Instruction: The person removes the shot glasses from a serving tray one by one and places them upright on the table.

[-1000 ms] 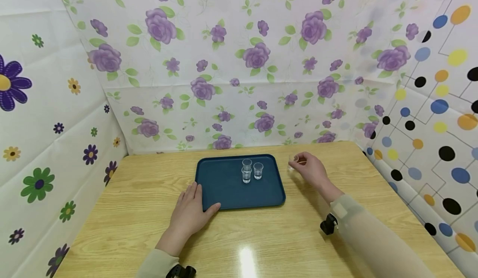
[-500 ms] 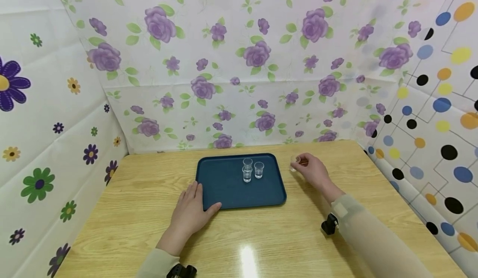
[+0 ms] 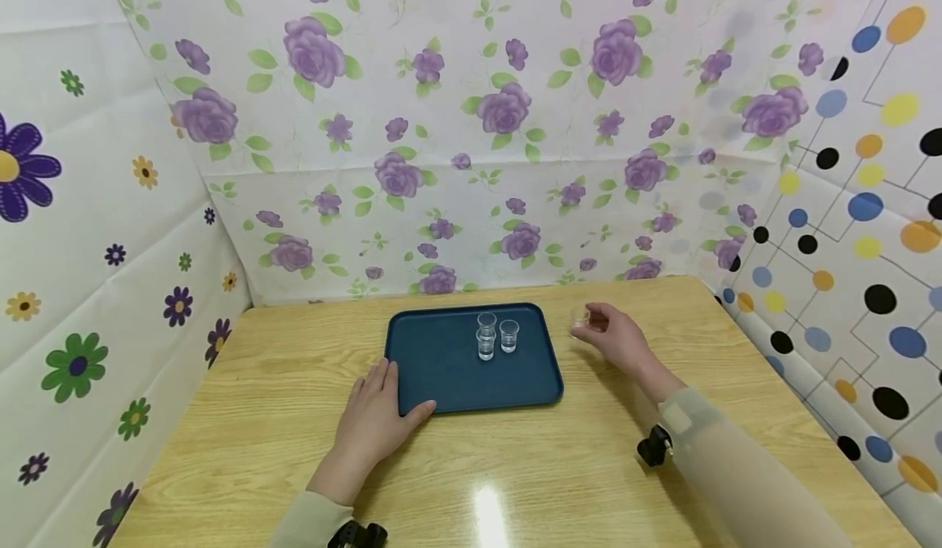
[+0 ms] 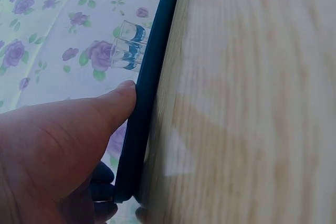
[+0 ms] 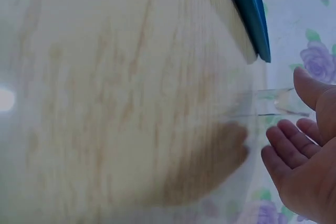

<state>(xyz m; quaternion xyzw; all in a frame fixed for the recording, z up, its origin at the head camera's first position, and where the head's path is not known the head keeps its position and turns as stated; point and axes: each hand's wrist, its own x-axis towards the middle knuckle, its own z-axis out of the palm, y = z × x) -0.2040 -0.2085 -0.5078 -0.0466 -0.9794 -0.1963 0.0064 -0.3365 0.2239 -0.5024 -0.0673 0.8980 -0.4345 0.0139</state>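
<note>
Three small clear glasses stand on the right half of a dark blue tray [image 3: 434, 380]: two in line, one behind the front one [image 3: 486, 347], and another [image 3: 509, 337] to their right. My left hand [image 3: 371, 421] rests on the tray's near left corner, fingers along the left rim and thumb [image 4: 118, 103] against the near rim. Right of the tray, a fourth clear glass [image 3: 579, 319] stands on the table. My right hand [image 3: 620, 342] is around its right side with thumb [image 5: 311, 88] and fingers [image 5: 289, 142] spread apart; contact with the glass is hard to tell.
The wooden table [image 3: 280, 417] has a flowered cloth [image 3: 456, 123] behind it. More patterned cloth hangs along the left side [image 3: 147, 245] and the right side [image 3: 832, 229]. Small black devices are strapped at both wrists.
The right hand's thumb and fingers have parted around the glass, where they were closer together before. My left hand, the tray and its glasses have stayed in place.
</note>
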